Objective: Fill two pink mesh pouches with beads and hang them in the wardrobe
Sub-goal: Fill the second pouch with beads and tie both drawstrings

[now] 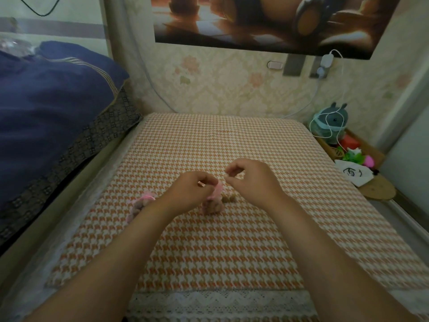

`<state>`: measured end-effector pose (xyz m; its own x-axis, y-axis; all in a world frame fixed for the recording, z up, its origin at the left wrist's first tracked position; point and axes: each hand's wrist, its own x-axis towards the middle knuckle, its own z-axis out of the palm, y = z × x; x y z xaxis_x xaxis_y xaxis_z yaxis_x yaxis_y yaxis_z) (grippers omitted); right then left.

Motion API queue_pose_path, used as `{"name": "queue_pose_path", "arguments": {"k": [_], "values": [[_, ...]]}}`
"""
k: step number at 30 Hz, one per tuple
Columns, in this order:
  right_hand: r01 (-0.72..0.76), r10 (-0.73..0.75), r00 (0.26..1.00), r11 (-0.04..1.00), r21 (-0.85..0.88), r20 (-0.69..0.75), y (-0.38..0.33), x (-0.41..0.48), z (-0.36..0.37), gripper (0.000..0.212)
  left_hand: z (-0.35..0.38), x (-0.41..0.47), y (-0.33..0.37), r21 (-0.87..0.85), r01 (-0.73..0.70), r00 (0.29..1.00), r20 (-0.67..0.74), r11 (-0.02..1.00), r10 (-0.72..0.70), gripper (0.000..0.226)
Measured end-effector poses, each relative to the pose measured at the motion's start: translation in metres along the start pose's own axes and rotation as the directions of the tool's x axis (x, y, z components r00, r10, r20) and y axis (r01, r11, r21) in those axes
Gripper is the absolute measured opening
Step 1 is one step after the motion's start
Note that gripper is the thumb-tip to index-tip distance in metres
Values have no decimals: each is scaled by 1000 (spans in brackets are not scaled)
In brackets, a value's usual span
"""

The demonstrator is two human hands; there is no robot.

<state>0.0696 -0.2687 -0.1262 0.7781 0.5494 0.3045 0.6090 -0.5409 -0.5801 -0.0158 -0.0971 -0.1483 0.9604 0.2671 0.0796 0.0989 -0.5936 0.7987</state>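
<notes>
- Orange-and-white houndstooth bed cover point(232, 247) fills the middle of the frame, and both forearms reach over it from the bottom edge.
- Fingers point(209, 182) of the left hand point(193, 190) are curled and pinch the gathered mouth of a small pink mesh pouch point(211, 204), which stands on the cover at centre frame with brownish beads showing through its mesh.
- Right hand point(251, 183), just right of that pouch, has thumb and forefinger closed tip to tip; whether a bead or a string sits between them I cannot tell.
- A few loose tan beads point(228, 198) lie on the cover touching the pouch's right side.
- A second pink mesh pouch point(139, 203), left of centre and partly behind the left forearm, lies bulging with beads, its top drawn in.
- Judged from this, one pouch looks finished and the other is nearly full; the last beads, closing it, and hanging both remain. No wardrobe is in view.
- Navy blue quilt point(53, 108) sits upper left.
</notes>
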Motion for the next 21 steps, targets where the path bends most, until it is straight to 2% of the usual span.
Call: {"name": "queue_pose_path", "arguments": {"k": [3,8,12,18,21], "values": [[62,-63,998,997,42,27,-10,-4,5,9,-1,-3,3,-24,-10,1000,21,1000,11,21],[136,-132,987,990,-34,95,-22,-4,10,13,-4,-9,6,-51,-37,998,45,998,39,25],[162,-136,979,970,-180,149,-22,-4,10,14,-5,-12,9,-102,-41,997,58,994,47,21],[153,-81,964,949,-274,254,-17,-6,12,24,-6,-10,9,-53,-44,998,48,998,47,20],[151,-74,964,942,-299,255,-14,-8,8,21,-5,-5,7,-29,-51,998,43,998,52,25]]}}
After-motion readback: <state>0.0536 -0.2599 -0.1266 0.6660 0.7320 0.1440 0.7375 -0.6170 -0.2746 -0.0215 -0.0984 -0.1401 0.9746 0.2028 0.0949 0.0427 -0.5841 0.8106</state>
